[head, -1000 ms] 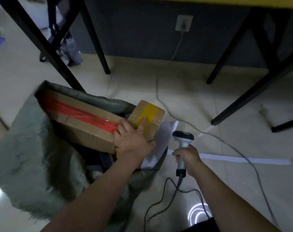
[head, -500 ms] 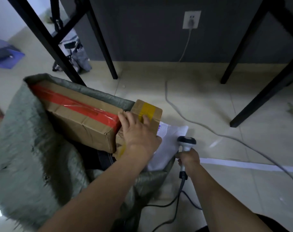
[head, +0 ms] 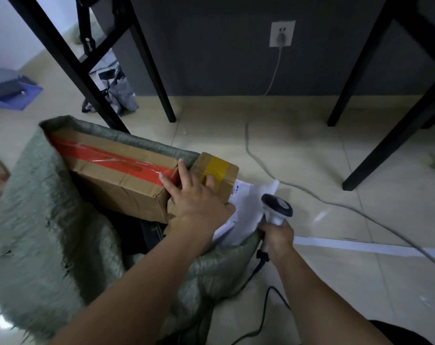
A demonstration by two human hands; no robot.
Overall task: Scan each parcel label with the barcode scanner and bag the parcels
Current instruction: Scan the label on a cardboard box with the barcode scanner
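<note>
A grey-green woven sack (head: 44, 220) lies open on the floor. Inside it rests a long cardboard box with red tape (head: 117, 175). A small cardboard box with yellow tape (head: 218, 168) sits at the sack's mouth, to the right of the long box, and my left hand (head: 199, 197) lies flat on top of it, fingers spread. A white parcel bag (head: 248, 205) sticks out beneath the small box. My right hand (head: 277, 235) grips the handle of the barcode scanner (head: 277, 206), just right of the sack's rim, beside the white bag.
Black table legs (head: 92, 78) stand behind the sack, and more stand at the right (head: 395, 135). A grey cable (head: 311, 192) runs from a wall socket (head: 282, 33) across the tiled floor. White tape strip (head: 360, 246) lies on the floor. A blue tray (head: 15, 93) sits far left.
My left hand has pushed the small yellow-taped box lower into the sack's mouth. My right hand with the scanner has moved up against the sack's rim. The camera has tilted forward.
</note>
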